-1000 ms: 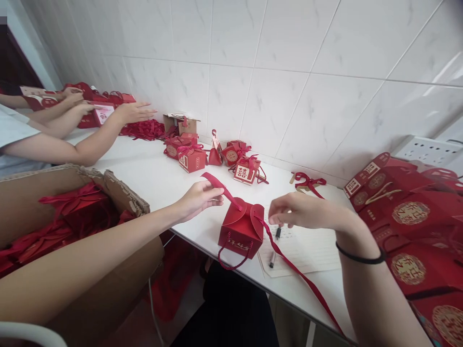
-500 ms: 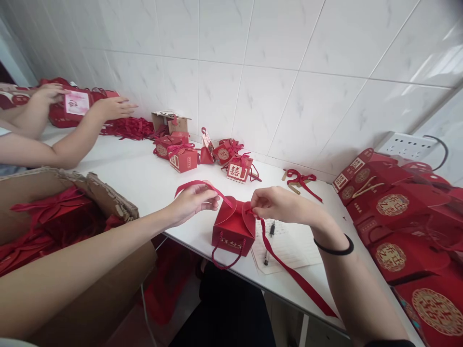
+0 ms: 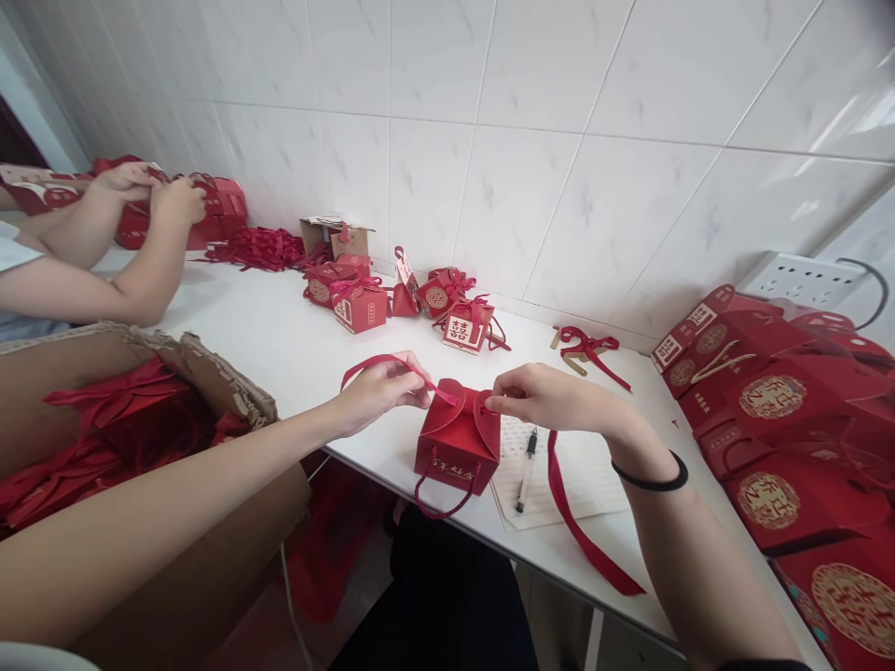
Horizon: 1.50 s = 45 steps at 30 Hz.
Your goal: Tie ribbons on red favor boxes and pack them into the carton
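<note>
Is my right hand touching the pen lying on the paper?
Apart. The head view shows the right hand up at the red box, with bare paper between it and the pen.

Packing workroom: white tiled wall; heaped red gift boxes.

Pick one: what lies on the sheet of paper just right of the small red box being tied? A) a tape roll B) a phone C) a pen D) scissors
C: a pen lies on the paper beside the red box, under the right hand; a loose ribbon end trails across it too.
</note>
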Motion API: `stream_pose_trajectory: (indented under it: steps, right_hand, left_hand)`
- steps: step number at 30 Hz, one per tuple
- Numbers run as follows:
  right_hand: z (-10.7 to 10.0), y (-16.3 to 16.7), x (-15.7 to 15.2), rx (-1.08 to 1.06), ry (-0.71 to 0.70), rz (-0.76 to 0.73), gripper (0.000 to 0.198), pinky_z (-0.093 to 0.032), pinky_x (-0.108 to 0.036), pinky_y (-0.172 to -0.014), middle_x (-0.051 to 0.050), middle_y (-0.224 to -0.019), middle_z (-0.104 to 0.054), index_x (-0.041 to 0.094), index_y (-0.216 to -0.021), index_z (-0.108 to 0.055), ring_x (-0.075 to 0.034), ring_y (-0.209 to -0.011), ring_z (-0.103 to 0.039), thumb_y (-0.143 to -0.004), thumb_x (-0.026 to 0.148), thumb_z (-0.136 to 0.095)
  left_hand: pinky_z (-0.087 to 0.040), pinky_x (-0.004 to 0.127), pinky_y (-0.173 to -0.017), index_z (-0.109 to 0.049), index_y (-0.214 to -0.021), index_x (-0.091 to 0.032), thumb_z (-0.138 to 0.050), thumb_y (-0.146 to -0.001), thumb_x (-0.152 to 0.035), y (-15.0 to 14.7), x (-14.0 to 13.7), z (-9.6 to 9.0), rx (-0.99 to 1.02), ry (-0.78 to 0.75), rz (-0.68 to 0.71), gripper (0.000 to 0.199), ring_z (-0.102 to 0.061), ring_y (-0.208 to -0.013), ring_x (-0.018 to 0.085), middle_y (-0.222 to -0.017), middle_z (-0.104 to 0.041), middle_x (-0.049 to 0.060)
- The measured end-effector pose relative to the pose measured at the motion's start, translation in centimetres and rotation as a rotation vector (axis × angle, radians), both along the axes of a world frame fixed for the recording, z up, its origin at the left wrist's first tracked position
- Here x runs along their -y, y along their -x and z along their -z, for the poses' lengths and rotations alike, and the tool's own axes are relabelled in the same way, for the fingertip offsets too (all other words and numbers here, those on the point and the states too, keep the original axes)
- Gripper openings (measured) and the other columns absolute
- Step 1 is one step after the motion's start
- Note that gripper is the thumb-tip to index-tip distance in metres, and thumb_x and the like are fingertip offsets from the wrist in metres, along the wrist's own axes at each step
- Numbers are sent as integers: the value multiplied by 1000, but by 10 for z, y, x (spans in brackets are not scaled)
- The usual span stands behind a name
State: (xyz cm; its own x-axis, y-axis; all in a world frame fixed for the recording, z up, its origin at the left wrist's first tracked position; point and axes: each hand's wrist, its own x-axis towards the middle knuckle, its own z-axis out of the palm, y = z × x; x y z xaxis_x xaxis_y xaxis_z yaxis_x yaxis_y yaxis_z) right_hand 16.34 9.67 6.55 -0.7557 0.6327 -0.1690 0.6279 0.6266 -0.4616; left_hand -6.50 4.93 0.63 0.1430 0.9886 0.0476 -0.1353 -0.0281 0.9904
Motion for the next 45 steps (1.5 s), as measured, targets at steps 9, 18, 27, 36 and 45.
stream_pose_trajectory:
  steps: [9, 18, 27, 36, 45]
  right_hand:
    - [2, 3, 0, 5, -33, 40, 16, -28, -22, -45, 3, -60, -49, 18, -77, -56, -10, -50, -42, -83, 32, -54]
    - [-2, 2, 3, -4, -10, 42, 19, -29, -22, -44, 3, -58, -50, 18, -74, -53, -10, -46, -40, -86, 32, -49]
    - [-7, -11, -10, 25, 206, -22, 39, -22, -22, -41, 4, -53, -30, 18, -56, -33, -9, -45, -26, -88, 40, -42]
    - [-7, -8, -9, 15, 198, -88, 30, -26, -20, -44, 4, -56, -38, 17, -73, -55, -10, -50, -33, -84, 44, -50]
    - [5, -4, -18, -39, 259, -123, 36, -24, -22, -44, 5, -55, -33, 17, -62, -45, -9, -50, -29, -81, 46, -51]
  left_hand:
    - [-41, 28, -59, -51, -51, -17, -56, -62, -21, 1, 2, -1, -99, 50, 120, 12, -50, -56, 12, -59, -52, 1]
    - [-40, 29, -65, -52, -50, -17, -60, -66, -27, -2, 3, -4, -29, 74, 151, 20, -47, -61, 13, -59, -49, 2]
    - [-27, 26, -56, -44, -50, -17, -53, -67, -27, -1, 0, 2, -284, 106, 191, 21, -32, -56, 11, -55, -37, -3]
    - [-24, 27, -55, -40, -46, -18, -49, -64, -24, 0, 4, -7, -414, 4, 274, 21, -31, -57, 12, -53, -37, -1]
    - [-36, 27, -67, -42, -30, -15, -52, -65, -28, 7, -1, -9, 18, 3, 60, 38, -39, -66, 14, -70, -49, 7]
